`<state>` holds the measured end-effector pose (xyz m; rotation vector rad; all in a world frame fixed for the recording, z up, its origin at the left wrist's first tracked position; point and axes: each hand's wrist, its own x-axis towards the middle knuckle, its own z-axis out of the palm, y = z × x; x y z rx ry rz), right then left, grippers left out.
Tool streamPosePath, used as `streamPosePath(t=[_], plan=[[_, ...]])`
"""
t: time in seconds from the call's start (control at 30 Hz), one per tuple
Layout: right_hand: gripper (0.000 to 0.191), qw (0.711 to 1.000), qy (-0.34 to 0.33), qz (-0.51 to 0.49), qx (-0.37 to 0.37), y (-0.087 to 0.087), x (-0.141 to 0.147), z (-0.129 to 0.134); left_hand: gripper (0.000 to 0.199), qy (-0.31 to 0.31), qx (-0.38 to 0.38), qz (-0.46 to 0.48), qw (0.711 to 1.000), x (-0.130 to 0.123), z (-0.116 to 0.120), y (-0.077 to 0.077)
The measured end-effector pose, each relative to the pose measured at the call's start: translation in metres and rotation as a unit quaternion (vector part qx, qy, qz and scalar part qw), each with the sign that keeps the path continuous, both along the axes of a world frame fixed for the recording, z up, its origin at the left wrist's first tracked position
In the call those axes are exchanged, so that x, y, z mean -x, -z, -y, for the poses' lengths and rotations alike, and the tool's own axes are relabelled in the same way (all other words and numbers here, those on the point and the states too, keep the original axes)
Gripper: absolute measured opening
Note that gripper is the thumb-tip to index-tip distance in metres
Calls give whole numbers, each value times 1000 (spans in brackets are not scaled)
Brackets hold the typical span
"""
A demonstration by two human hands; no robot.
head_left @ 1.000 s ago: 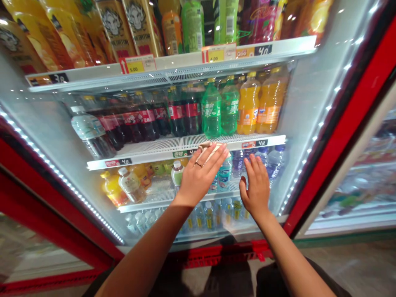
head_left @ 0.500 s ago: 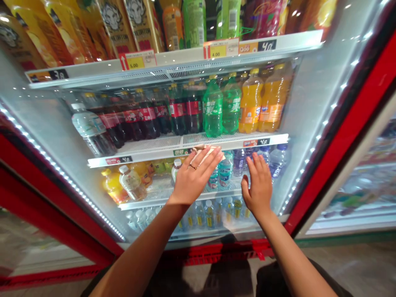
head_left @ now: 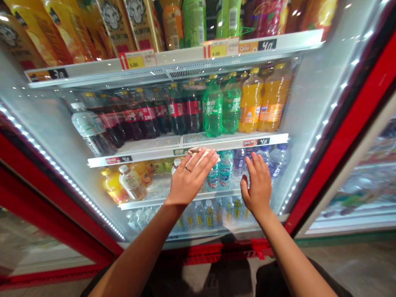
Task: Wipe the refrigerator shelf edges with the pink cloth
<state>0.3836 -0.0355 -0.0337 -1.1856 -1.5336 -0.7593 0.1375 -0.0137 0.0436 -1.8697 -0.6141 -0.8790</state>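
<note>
In the fridge (head_left: 312, 88), a high shelf (head_left: 179, 57) is over the middle shelf (head_left: 148, 145). On the middle shelf, the cola bottles (head_left: 147, 117) stand to the left of the Sprite bottles (head_left: 213, 109). A low shelf (head_left: 148, 202) is under that, and more bottles (head_left: 209, 214) stand below it. The left hand (head_left: 188, 181) is in front, with a cloth (head_left: 194, 154) behind its fingers. The right hand (head_left: 257, 183) is on its right, apart from it.
</note>
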Motion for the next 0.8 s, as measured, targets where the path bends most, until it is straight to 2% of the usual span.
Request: streamPosePath(t=[0.2, 0.37, 0.5, 0.7, 0.8], plan=[[88, 1000, 1, 4, 3, 1, 0, -1, 59, 2, 10, 5, 1000, -13, -1, -3], [90, 1000, 8, 10, 9, 1, 0, 0, 54, 6, -18, -29, 999, 1, 0, 3], [88, 1000, -2, 4, -1, -1, 1, 1, 53, 5, -15, -40, 999, 8, 1, 1], [90, 1000, -6, 0, -10, -1, 1, 0, 64, -6, 22, 8, 1000, -8, 0, -11], [88, 1000, -3, 3, -15, -1, 1, -1, 65, -5, 30, 14, 999, -15, 0, -8]])
